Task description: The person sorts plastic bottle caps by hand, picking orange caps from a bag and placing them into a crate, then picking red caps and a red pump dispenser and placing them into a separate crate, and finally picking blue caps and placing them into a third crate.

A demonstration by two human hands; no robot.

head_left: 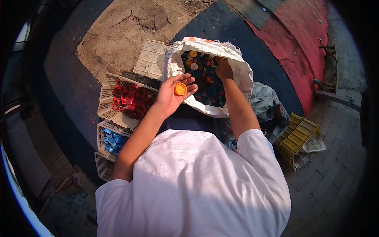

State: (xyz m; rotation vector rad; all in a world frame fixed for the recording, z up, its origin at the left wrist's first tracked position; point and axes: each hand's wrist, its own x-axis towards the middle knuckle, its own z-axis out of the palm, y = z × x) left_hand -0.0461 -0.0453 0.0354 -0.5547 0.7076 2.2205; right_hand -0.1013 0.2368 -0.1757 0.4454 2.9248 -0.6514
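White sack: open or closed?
Open. The white sack's mouth is spread wide; mixed caps show inside, and the right hand reaches in.

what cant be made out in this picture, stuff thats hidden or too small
All in the head view:
- Right hand: fingertips lost in shadow among the caps; whether it grips one is unclear.
- White sack: its bottom is covered by the caps.
- Lowest crate at left: partly hidden behind the left arm; contents can't be told.
- Orange cap on the left hand: any marking is too small to read.
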